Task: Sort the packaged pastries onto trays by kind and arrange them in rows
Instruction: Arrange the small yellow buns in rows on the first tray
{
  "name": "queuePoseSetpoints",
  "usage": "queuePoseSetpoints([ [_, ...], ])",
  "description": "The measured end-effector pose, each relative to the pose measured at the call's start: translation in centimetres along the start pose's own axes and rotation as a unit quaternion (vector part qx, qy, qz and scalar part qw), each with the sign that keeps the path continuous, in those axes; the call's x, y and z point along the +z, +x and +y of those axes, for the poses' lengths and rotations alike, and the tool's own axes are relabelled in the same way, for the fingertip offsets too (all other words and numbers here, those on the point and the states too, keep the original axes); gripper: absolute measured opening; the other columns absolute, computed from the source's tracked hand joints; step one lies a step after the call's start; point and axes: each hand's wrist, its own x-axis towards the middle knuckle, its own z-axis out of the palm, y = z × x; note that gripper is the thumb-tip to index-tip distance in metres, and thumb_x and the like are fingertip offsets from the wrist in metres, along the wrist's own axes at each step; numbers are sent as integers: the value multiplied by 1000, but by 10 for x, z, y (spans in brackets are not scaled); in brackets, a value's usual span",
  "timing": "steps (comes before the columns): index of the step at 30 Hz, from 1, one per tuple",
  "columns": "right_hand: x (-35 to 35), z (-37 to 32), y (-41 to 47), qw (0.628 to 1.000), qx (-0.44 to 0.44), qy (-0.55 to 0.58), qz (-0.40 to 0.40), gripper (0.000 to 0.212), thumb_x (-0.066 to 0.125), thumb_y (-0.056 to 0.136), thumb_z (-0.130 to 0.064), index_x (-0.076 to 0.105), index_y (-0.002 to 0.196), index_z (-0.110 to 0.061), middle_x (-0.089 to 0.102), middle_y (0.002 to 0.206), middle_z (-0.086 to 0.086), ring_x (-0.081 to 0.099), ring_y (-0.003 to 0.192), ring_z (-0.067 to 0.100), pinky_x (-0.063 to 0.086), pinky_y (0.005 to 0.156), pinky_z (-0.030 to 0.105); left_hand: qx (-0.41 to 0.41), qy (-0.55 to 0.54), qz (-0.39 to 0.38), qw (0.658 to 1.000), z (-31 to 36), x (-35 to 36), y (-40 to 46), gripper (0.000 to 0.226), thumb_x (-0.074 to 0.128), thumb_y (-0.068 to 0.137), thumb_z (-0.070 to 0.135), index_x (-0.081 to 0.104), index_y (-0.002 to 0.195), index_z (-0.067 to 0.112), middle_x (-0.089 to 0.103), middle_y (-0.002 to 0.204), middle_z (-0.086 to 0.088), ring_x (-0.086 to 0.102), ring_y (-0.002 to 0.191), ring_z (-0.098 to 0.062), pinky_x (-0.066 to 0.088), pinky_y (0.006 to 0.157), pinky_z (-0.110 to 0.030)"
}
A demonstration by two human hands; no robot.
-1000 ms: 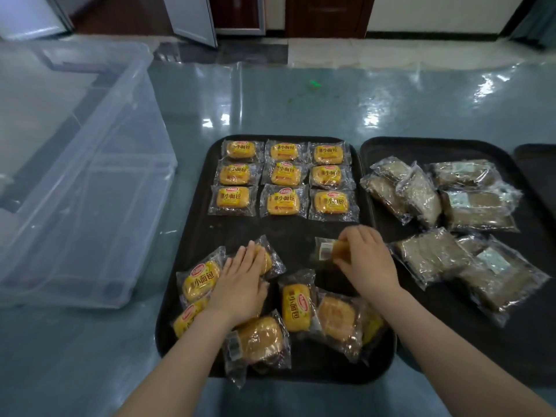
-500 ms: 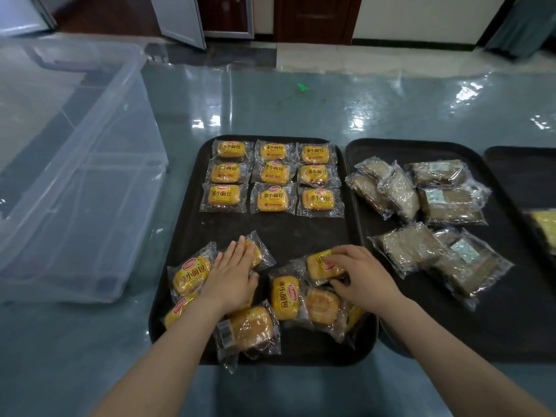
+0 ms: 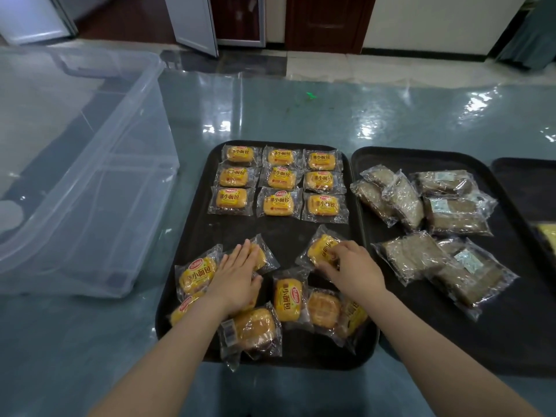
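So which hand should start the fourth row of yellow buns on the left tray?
The right hand, probably. It already grips a yellow bun packet just below the third row, beside bare tray. The left hand lies flat on the loose packets nearer the front.

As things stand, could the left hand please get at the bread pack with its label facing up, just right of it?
Probably yes: the left hand lies flat beside that bread pack, with nothing on top of it.
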Motion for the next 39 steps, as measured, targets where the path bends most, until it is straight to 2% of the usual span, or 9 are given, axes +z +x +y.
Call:
queuePoseSetpoints([
  [3, 3, -11, -2, 999, -20, -42, -5, 47, 64, 83, -54, 53, 114, -21, 50, 121, -4, 51, 111, 18, 49, 84, 33, -2, 0, 5, 1000, 1, 0, -1, 70, 36, 97, 39, -10, 148, 28, -20, 154, 5, -18, 139, -10, -11, 109, -32],
  [6, 5, -11, -1, 995, -73, -65, 1, 31, 67, 85, -23, 56, 114, -21, 41, 144, -2, 38, 133, 21, 38, 103, 37, 0, 0, 3, 1000, 2, -2, -2, 70, 36, 97, 40, -10, 148, 28, -20, 154, 6, -18, 139, -10, -11, 109, -32],
  [11, 2, -7, 2, 996, -40, -61, 61, 52, 60, 84, -3, 53, 131, -25, 28, 155, 3, 17, 144, 24, 25, 113, 41, -2, -14, 10, 1000, 3, -4, -3, 73, 43, 95, 38, -6, 148, 31, -19, 155, 7, -18, 137, -7, -9, 108, -31],
  [15, 11, -20, 7, 994, -105, 14, 10, 64, 50, 89, -4, 33, 147, -26, 29, 154, -4, 21, 142, 18, 23, 113, 33, -22, -107, 111, 988, 10, -7, -8, 82, 63, 84, 22, 13, 148, 35, 11, 154, 13, 13, 141, -10, 19, 113, -35],
  [18, 18, -23, 15, 990, -132, -13, -42, 70, 48, 92, -8, 21, 151, -31, 14, 160, -9, 7, 147, 17, 16, 117, 37, -38, -96, 170, 980, 8, -10, -14, 68, 64, 81, 17, 33, 140, 35, 35, 135, 14, 34, 126, -6, 37, 96, -22],
  [21, 20, -20, 19, 993, -102, -43, -30, 69, 51, 92, -15, 20, 151, -33, 14, 160, -7, 7, 147, 19, 20, 117, 40, -14, -38, 152, 988, 1, -13, -17, 48, 60, 86, 24, 48, 130, 36, 42, 122, 17, 38, 117, -5, 35, 89, -18],
  [24, 20, -14, 19, 998, -44, -32, -5, 64, 50, 93, -19, 23, 151, -29, 17, 160, -3, 10, 147, 21, 16, 117, 37, 15, 19, 108, 994, 5, -14, -14, 48, 53, 89, 31, 43, 135, 40, 39, 139, 13, 32, 128, -11, 32, 104, -31],
  [31, 20, -4, 24, 1000, -23, 7, -8, 63, 49, 95, -22, 21, 151, -23, 10, 161, 0, 2, 148, 20, 7, 118, 37, 80, 114, -8, 990, 25, -24, 13, 52, 32, 96, 39, 21, 147, 37, 9, 158, 10, 5, 145, -14, -17, 108, -45],
  [39, 26, 0, 25, 995, -78, -52, -46, 78, 51, 95, -29, -2, 153, -33, -19, 159, 0, -21, 144, 26, -9, 113, 40, 122, 99, -98, 983, 36, -31, 48, 57, 21, 99, 50, 8, 150, 28, -10, 158, 5, -13, 144, -17, -5, 114, -39],
])
